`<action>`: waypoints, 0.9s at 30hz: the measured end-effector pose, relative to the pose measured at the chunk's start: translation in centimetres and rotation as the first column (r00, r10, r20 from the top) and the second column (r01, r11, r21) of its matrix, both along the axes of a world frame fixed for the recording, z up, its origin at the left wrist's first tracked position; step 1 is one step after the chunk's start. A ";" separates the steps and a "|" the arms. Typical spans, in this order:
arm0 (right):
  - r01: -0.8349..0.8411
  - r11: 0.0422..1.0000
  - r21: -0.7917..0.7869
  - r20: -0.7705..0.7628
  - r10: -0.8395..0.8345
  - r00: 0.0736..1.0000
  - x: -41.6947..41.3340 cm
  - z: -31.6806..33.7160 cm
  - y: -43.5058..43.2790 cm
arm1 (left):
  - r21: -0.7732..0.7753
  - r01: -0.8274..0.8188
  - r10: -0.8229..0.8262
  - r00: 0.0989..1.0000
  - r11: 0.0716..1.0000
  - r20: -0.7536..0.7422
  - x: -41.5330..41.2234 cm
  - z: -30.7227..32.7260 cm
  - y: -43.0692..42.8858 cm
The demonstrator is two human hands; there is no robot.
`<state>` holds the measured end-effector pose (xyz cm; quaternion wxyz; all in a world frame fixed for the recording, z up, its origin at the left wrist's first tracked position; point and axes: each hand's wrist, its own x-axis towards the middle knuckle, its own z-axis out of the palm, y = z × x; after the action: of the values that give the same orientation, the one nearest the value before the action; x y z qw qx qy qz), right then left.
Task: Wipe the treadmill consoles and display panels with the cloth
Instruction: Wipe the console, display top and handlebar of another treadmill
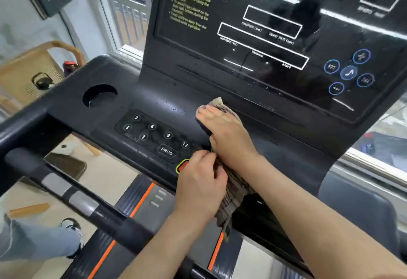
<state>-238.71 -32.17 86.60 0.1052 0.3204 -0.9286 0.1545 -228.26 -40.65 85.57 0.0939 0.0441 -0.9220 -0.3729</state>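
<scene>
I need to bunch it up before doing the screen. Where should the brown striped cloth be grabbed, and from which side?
Take the brown striped cloth by its loose tail hanging over the front edge of the black console, coming from the near side. That part drapes free, while the right hand presses the upper end flat and the left hand pinches its edge.

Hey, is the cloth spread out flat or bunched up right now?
Bunched up. The cloth sits crumpled under the right hand on the console, its loose end hanging over the front edge.
</scene>
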 end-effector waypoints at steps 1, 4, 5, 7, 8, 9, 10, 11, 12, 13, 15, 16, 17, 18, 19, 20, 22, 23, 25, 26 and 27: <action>-0.035 0.999 0.001 0.024 0.035 0.999 -0.3 0.4 -0.5 | 0.041 -0.021 0.019 0.999 0.999 0.033 -0.4 0.2 -0.4; -0.064 0.995 -0.077 0.120 0.073 0.990 -0.4 1.7 -0.5 | 0.160 -0.039 0.026 0.996 0.986 0.083 -1.1 0.7 -0.5; -0.008 0.991 -0.135 0.133 0.026 0.991 0.0 2.2 0.1 | 0.175 -0.008 -0.005 0.997 0.985 0.078 -1.1 0.9 0.0; 0.152 0.949 -0.278 0.058 -0.142 0.988 1.1 3.1 2.1 | 0.156 0.106 -0.108 0.994 0.982 0.002 -1.3 1.3 1.4; 0.197 0.925 -0.325 -0.043 -0.222 0.974 1.8 3.6 3.2 | 0.119 0.171 -0.167 0.985 0.978 -0.040 -1.4 1.3 2.3; 0.221 0.908 -0.355 -0.148 -0.288 0.946 2.3 3.9 4.5 | 0.083 0.225 -0.219 0.972 0.971 -0.082 -1.6 1.4 3.3; 0.235 0.899 -0.371 -0.241 -0.337 0.910 2.8 4.1 5.7 | 0.057 0.262 -0.255 0.960 0.963 -0.114 -1.8 1.4 4.3; 0.251 0.892 -0.376 -0.316 -0.378 0.870 3.1 4.0 6.9 | 0.030 0.281 -0.274 0.952 0.959 -0.136 -2.1 1.4 4.9; 0.295 0.881 -0.371 -0.381 -0.434 0.817 3.5 3.8 8.5 | 0.007 0.299 -0.294 0.943 0.954 -0.153 -2.3 1.7 6.0; 0.358 0.863 -0.356 -0.414 -0.489 0.767 3.7 3.4 9.9 | -0.010 0.311 -0.308 0.937 0.950 -0.162 -2.5 1.8 6.8; 0.474 0.831 -0.292 -0.407 -0.556 0.725 4.1 2.3 12.0 | -0.025 0.330 -0.329 0.928 0.944 -0.178 -3.0 1.9 7.9; 0.506 0.824 -0.256 -0.396 -0.566 0.723 4.2 1.7 12.5 | -0.024 0.334 -0.333 0.924 0.942 -0.187 -3.3 1.8 8.2; 0.515 0.825 -0.235 -0.391 -0.565 0.727 4.0 1.5 12.5 | -0.020 0.331 -0.328 0.924 0.944 -0.197 -3.7 1.8 8.2; 0.509 0.830 -0.228 -0.386 -0.557 0.735 3.7 1.5 12.3 | -0.017 0.320 -0.316 0.926 0.947 -0.205 -4.1 1.8 8.0; 0.498 0.838 -0.225 -0.379 -0.546 0.747 3.3 1.8 11.9 | -0.019 0.303 -0.300 0.930 0.953 -0.213 -4.4 1.8 7.8; 0.488 0.847 -0.212 -0.381 -0.532 0.757 2.9 2.2 11.4 | -0.020 0.286 -0.284 0.934 0.958 -0.217 -4.7 1.8 7.5; 0.472 0.868 -0.152 -0.414 -0.490 0.767 2.0 2.7 10.4 | 0.000 0.253 -0.247 0.944 0.967 -0.216 -5.3 2.2 6.9; 0.457 0.881 -0.123 -0.432 -0.462 0.775 1.6 2.9 9.9 | 0.020 0.233 -0.223 0.952 0.972 -0.211 -5.6 2.3 6.5; 0.431 0.899 -0.080 -0.457 -0.417 0.786 0.9 3.2 8.8 | 0.064 0.173 -0.156 0.965 0.983 -0.210 -6.3 2.6 5.6; 0.424 0.904 -0.058 -0.466 -0.400 0.789 0.5 3.4 8.3 | 0.088 0.139 -0.118 0.970 0.986 -0.212 -6.8 2.9 5.1; 0.418 0.908 -0.034 -0.470 -0.384 0.795 0.2 3.6 7.7 | 0.113 0.106 -0.081 0.974 0.988 -0.210 -7.2 3.3 4.5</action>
<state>-238.53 -24.42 90.16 0.3439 0.1477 -0.9272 0.0142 -235.45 -36.11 88.83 0.1680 -0.0324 -0.8837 -0.4356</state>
